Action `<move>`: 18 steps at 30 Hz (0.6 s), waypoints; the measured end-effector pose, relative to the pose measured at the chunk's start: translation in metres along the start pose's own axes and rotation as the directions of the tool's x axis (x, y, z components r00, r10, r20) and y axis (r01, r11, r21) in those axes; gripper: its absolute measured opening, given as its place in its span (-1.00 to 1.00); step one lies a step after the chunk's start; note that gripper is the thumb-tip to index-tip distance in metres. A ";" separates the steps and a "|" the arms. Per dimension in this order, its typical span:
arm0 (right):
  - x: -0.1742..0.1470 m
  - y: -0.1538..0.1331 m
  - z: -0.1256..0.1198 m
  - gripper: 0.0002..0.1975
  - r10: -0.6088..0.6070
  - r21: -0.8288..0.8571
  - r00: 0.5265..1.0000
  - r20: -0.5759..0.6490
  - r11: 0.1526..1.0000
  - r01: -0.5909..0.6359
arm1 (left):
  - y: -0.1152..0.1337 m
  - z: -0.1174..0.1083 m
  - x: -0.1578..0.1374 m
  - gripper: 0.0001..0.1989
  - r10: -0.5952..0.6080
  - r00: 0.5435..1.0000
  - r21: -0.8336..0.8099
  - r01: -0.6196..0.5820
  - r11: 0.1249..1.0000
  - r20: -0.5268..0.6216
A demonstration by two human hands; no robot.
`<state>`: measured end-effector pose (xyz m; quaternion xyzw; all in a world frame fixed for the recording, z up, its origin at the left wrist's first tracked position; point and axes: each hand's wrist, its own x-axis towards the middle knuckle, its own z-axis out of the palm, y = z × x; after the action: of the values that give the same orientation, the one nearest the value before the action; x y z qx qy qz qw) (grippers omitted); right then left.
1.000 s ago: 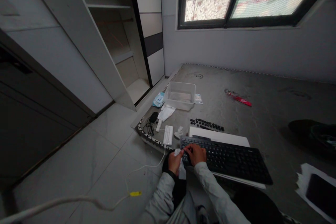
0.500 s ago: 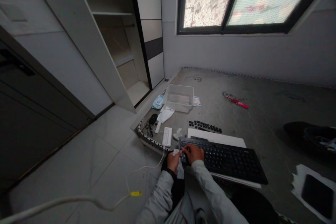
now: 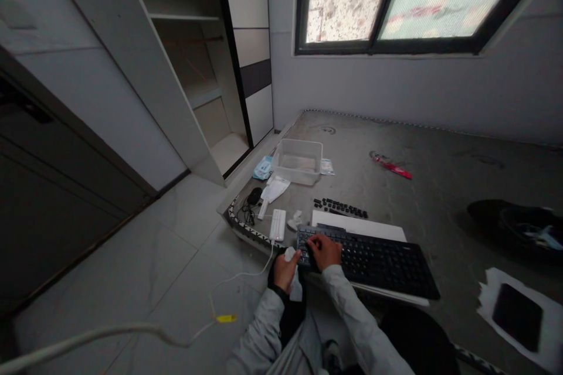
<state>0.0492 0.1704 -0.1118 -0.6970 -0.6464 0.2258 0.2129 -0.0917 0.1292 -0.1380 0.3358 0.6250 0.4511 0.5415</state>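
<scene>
A black keyboard (image 3: 382, 266), with some keys gone from its left part, lies partly over a flat white panel (image 3: 360, 224). My left hand (image 3: 284, 273) is closed around a crumpled white wipe (image 3: 296, 287) that hangs below the fingers, beside the keyboard's left end. Over the keyboard's left part, my right hand (image 3: 326, 252) has its fingertips drawn together at the keys; anything between them is too small to make out. Loose black keycaps (image 3: 341, 208) lie in rows behind the panel.
Behind my left hand are a white power strip (image 3: 277, 225) with its cord, a crumpled tissue (image 3: 295, 220) and a black mouse (image 3: 254, 196). Farther back stand a clear plastic bin (image 3: 299, 173) and a blue wipes pack (image 3: 263, 168). A dark tablet-like slab (image 3: 518, 315) lies at right.
My left hand has drawn away from my right hand, leftward and slightly down, with the wipe. My right hand stays over the keyboard's left part. The whole view has shifted slightly.
</scene>
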 end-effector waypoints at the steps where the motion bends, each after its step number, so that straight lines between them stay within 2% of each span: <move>1: -0.001 0.000 0.000 -0.79 -0.013 -0.004 1.000 0.001 1.000 0.013 | 0.001 -0.002 -0.005 -0.52 0.019 1.000 0.010 -0.019 1.000 -0.012; 7: -0.005 0.000 0.001 -0.80 -0.046 -0.015 0.999 0.002 0.999 0.046 | 0.017 -0.013 -0.042 -0.52 0.083 0.995 0.064 -0.079 0.995 -0.059; 10: 0.008 0.005 -0.011 -0.75 -0.038 -0.017 0.998 -0.044 0.999 0.038 | 0.026 -0.016 -0.064 -0.51 0.025 0.999 0.054 -0.027 0.998 0.039; 11: 0.016 0.009 -0.018 -0.73 -0.028 -0.024 0.998 -0.064 0.999 0.027 | 0.027 -0.016 -0.071 -0.49 0.000 0.997 0.035 -0.003 0.999 0.081; 13: 0.037 0.020 -0.033 -0.70 -0.004 -0.049 0.995 -0.098 0.999 -0.001 | 0.025 -0.016 -0.082 -0.41 -0.121 0.984 0.033 0.118 0.992 0.127; 16: 0.083 0.041 -0.055 -0.70 0.025 -0.109 0.994 -0.111 0.993 -0.038 | 0.014 -0.013 -0.092 -0.30 -0.239 0.966 0.034 0.237 0.971 0.102; 18: 0.117 0.059 -0.064 -0.71 0.048 -0.165 0.994 -0.095 0.984 -0.064 | 0.003 -0.010 -0.092 -0.30 -0.284 0.957 0.021 0.283 0.959 0.065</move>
<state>0.1414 0.2828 -0.0992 -0.7398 -0.6329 0.1449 0.1761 -0.0842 0.0453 -0.1004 0.2608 0.6506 0.3535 0.6195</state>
